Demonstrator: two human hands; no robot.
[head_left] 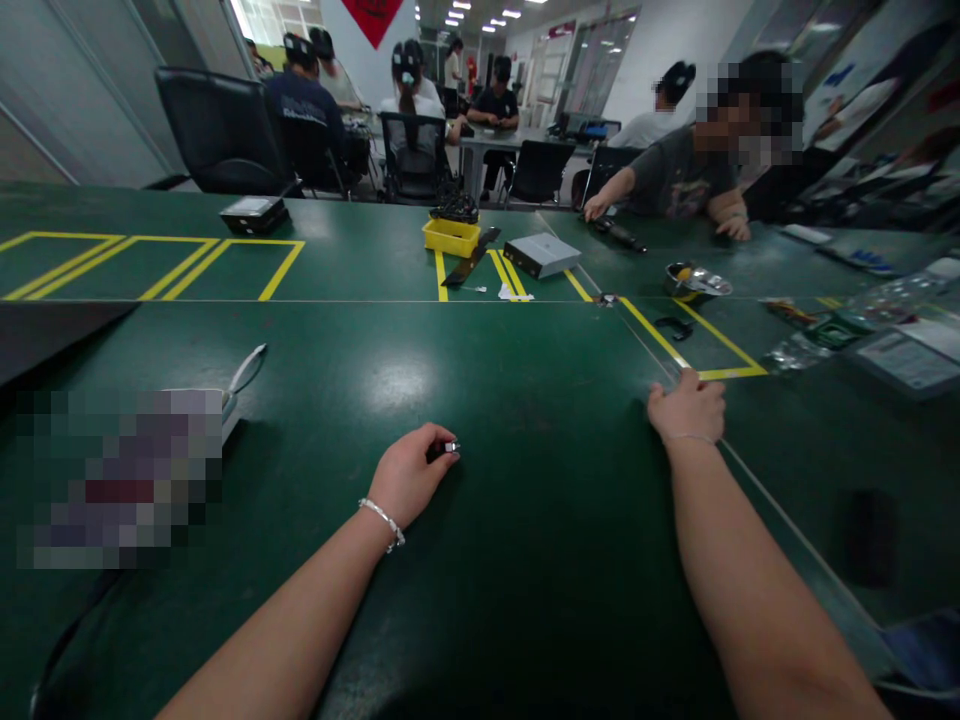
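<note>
My left hand (411,478), with a pale beaded bracelet at the wrist, is closed in a pinch above the middle of the green table (525,560). Between thumb and fingers it holds a small dark piece with a shiny metal end (451,447); its exact kind is too small to make out. My right hand (688,408) rests on the tabletop at the right, fingers apart, beside a yellow tape corner. I see nothing held in it. Beyond its fingers lies a dark curved piece (673,327).
A blurred-out box-like device (142,480) with a cable stands left. Further back are a yellow bin (451,237) of black cables, a grey metal box (541,255), a black strip (471,258) and a metal bowl (697,282). A co-worker (682,170) sits across the table.
</note>
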